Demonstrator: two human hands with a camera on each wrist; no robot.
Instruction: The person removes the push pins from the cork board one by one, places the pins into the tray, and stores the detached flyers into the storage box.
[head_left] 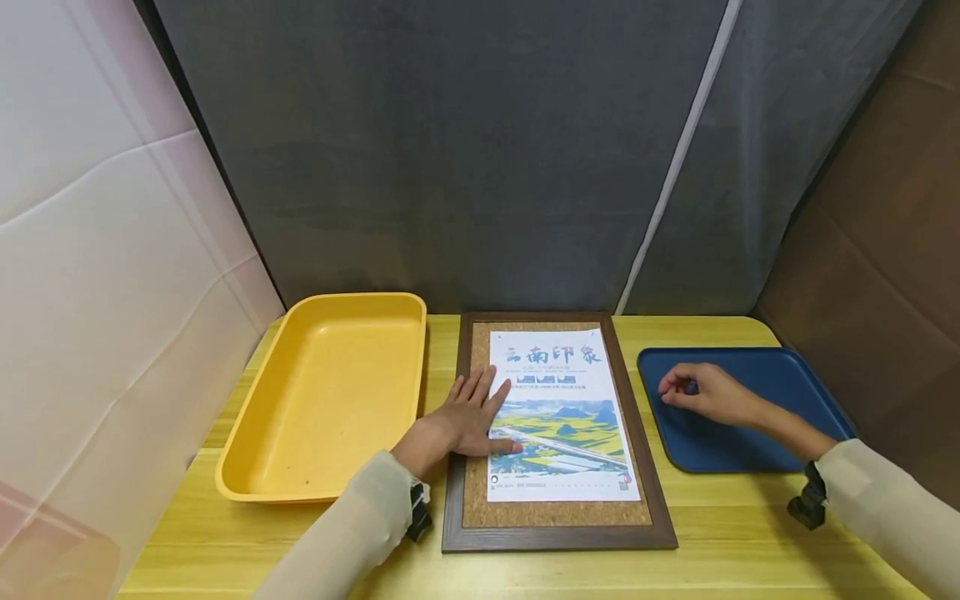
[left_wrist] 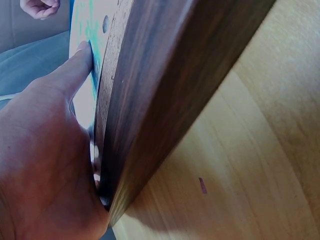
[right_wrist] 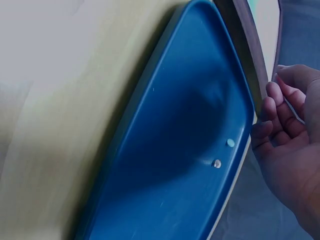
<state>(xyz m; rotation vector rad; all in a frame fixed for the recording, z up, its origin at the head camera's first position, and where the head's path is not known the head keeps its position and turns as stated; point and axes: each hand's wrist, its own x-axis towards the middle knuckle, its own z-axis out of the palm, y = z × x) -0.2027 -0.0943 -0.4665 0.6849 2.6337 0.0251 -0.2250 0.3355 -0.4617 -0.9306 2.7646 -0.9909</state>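
Left hand (head_left: 471, 414) flat on poster (head_left: 561, 417)

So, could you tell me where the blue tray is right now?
In the head view, the blue tray lies at the table's right, beside the framed cork board, under the right hand.

Two hands at a framed cork board on a wooden table.
Left hand (head_left: 472, 412) lies flat on the poster (head_left: 561, 417) in the cork board (head_left: 557, 517); right hand (head_left: 705, 393) rests curled over the blue tray (head_left: 780, 367); yellow tray (head_left: 330, 392) stands left.
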